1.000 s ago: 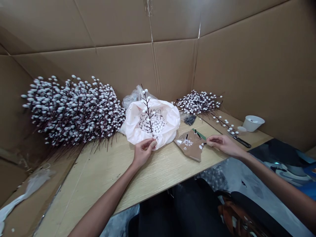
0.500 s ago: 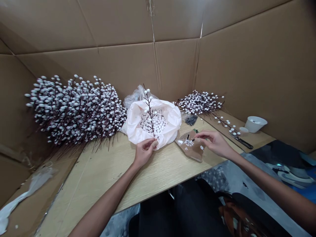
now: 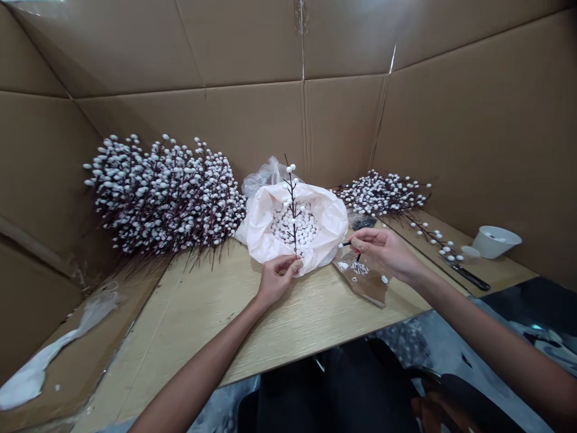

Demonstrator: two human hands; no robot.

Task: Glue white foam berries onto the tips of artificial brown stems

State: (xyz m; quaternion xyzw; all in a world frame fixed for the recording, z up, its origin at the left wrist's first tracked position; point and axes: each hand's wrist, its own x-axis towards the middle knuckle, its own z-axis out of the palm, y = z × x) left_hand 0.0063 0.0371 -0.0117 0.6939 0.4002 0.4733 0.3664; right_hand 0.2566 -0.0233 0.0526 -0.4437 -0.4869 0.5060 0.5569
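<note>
My left hand pinches the base of a thin dark twig that stands upright and carries a few white buds. Behind the twig sits a pale pink plastic bag, open and filled with loose white buds. My right hand hovers just right of the bag and pinches a small black stick with a white tip that points toward the twig. Below that hand lies a brown cardboard scrap smeared with white glue.
A big heap of finished budded branches lies at the left, a smaller heap at the back right. A white cup and a black-handled tool rest on the right. Cardboard walls enclose the wooden table.
My right hand has left the table near the cardboard scrap, lifted the black stick and moved left toward the twig. My left hand still holds the twig upright.
</note>
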